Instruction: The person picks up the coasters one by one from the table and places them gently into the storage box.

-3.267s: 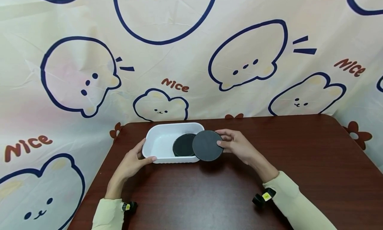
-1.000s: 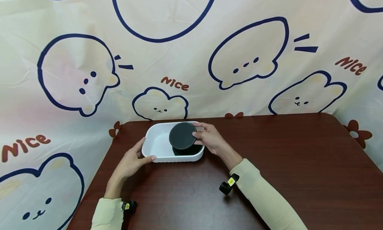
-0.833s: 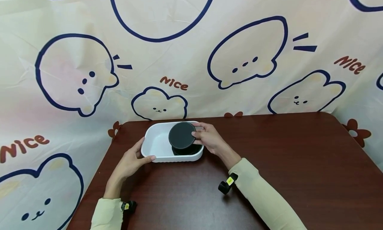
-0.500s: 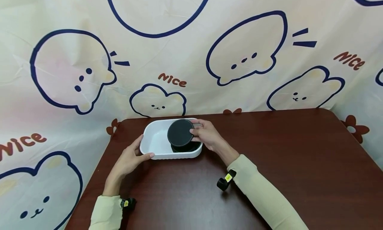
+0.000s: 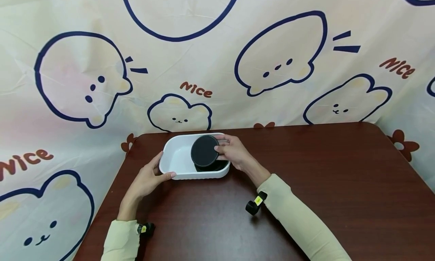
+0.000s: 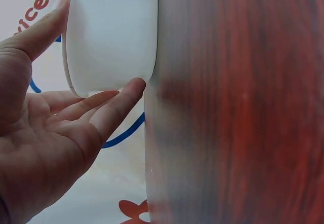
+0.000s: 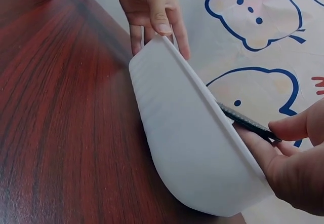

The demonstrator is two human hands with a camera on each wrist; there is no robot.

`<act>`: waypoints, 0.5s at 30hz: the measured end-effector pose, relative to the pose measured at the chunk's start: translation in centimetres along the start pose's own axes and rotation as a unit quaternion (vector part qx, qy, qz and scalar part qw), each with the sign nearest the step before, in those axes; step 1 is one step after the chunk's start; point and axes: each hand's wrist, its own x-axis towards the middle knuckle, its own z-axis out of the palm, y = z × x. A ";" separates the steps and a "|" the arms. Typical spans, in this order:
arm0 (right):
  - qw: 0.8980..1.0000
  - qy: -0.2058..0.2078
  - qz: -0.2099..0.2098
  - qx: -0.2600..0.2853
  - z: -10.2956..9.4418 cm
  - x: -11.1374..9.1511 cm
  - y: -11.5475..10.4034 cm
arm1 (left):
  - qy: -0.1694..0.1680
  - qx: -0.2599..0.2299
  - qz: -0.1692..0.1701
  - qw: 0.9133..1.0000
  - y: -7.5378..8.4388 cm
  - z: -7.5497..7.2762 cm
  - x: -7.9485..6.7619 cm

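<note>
A white oblong plastic tray (image 5: pixel 180 155) stands near the back edge of the table. My left hand (image 5: pixel 144 183) grips its left end, thumb at the near rim and fingers against the end wall; the left wrist view shows these fingers (image 6: pixel 119 107) at the outer wall. Between thumb and fingers my right hand (image 5: pixel 234 151) pinches the edge of a black round coaster (image 5: pixel 204 151), tilted inside the tray's right half. Under it lies another dark round coaster (image 5: pixel 212 167), mostly covered. From the right wrist view, the held coaster (image 7: pixel 243 118) appears edge-on above the rim.
The table (image 5: pixel 323 178) is dark red-brown wood. Behind it hangs a cream cloth (image 5: pixel 224 64) printed with blue cartoon outlines, right at the table's back edge. A small black camera sits on each wrist, over pale green sleeves (image 5: pixel 299 215).
My right hand has carried the coaster left from beyond the tray's right end to over the other coaster. It has barely moved in the last second. My left hand keeps its grip on the tray.
</note>
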 end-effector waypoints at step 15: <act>0.942 0.070 -0.135 -0.299 -1.0 -2.1 -0.9 | -0.002 0.004 0.000 1.000 0.1 0.3 0.2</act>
